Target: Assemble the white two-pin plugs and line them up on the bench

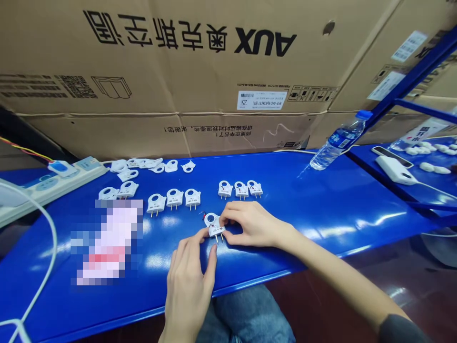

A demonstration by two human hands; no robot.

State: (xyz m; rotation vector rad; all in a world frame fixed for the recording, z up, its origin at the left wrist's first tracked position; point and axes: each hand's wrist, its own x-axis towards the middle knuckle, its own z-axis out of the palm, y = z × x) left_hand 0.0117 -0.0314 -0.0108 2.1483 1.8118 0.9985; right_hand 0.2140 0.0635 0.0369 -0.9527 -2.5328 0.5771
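Between my two hands a white two-pin plug housing [215, 230] rests on the blue table, its pins toward me and a small red part with a wire at its upper left. The fingers of my right hand [252, 224] grip its right side. My left hand [189, 281] touches its left edge with a fingertip, the thumb held apart below. Beyond my hands stand three similar housings [241, 189] with red wires inside. Further left is another row of three housings [174, 198], and two more [127, 189] stand beside them.
White covers [143, 163] lie at the back left near a power strip [53, 181] and a looping white cable [53, 238]. A blurred pinkish object [110, 243] lies left. A water bottle [339, 140] leans back right by a blue frame [428, 107]. Cardboard boxes [200, 95] form the back.
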